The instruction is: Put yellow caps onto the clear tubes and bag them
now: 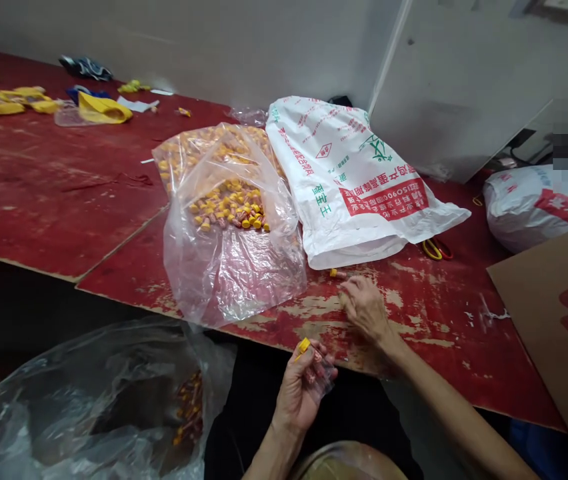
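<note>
My left hand (300,383) is closed around a few small clear tubes (315,368) with reddish contents, one showing a yellow cap, above my lap in front of the table edge. My right hand (365,308) rests low over the worn red tabletop with its fingers bent down; what lies under the fingertips is hidden. Just beyond those fingers a single yellow-capped tube (337,273) lies on the table. To the left, a clear plastic bag (234,267) lies with its mouth towards me, full of many such yellow-capped tubes (234,205).
A white woven sack (359,180) with red and green print lies beside the clear bag. Scissors (433,249) sit near its corner. A cardboard box (554,320) stands at right. Below the table at left hangs a large clear bag (89,393). Yellow packets (9,101) lie far left.
</note>
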Tool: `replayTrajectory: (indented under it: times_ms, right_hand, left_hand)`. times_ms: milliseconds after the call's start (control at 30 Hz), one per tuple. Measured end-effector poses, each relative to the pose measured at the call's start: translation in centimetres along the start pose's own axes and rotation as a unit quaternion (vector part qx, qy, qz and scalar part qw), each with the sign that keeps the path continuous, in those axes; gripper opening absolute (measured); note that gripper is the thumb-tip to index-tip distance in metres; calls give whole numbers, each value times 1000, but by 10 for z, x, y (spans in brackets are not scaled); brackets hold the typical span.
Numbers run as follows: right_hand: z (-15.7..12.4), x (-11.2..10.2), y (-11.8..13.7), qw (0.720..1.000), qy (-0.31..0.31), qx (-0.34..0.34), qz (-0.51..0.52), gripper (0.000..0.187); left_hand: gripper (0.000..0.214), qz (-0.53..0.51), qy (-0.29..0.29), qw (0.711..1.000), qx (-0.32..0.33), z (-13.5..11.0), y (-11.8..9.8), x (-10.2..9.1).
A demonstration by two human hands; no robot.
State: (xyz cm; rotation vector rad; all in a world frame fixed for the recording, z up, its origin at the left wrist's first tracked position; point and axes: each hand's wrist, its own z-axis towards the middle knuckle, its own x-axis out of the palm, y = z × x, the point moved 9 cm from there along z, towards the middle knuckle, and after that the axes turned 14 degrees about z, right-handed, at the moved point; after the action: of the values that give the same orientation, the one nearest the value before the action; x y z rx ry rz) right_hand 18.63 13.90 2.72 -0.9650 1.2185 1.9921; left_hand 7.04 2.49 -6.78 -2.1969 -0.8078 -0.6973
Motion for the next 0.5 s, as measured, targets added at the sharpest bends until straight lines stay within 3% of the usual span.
replayTrajectory:
  times_ms: [100, 200, 300, 367, 433, 500]
  right_hand:
    - [28, 17, -38, 991, 14, 53, -118, 23]
    - [36, 34, -44, 989, 58, 53, -129, 21]
    - [24, 31, -29, 990, 104, 19, -93, 22]
    - [8, 24, -24, 985, 166, 13, -47, 27]
    - [-8, 15, -30, 969, 238, 45, -48, 32]
    - [-21, 8, -44, 942, 302, 90, -118, 31]
  left_hand:
    - [27, 7, -4, 1000, -2, -3, 2, -3]
    - [32, 11, -3, 1000, 4, -4, 3, -5]
    - [29, 7, 12, 1000, 13, -2, 2, -4]
    - [27, 3, 26, 1000, 16, 0, 3, -2]
    - [28, -4, 41, 999, 17, 2, 3, 1]
    - [31, -14, 52, 998, 17, 4, 5, 4]
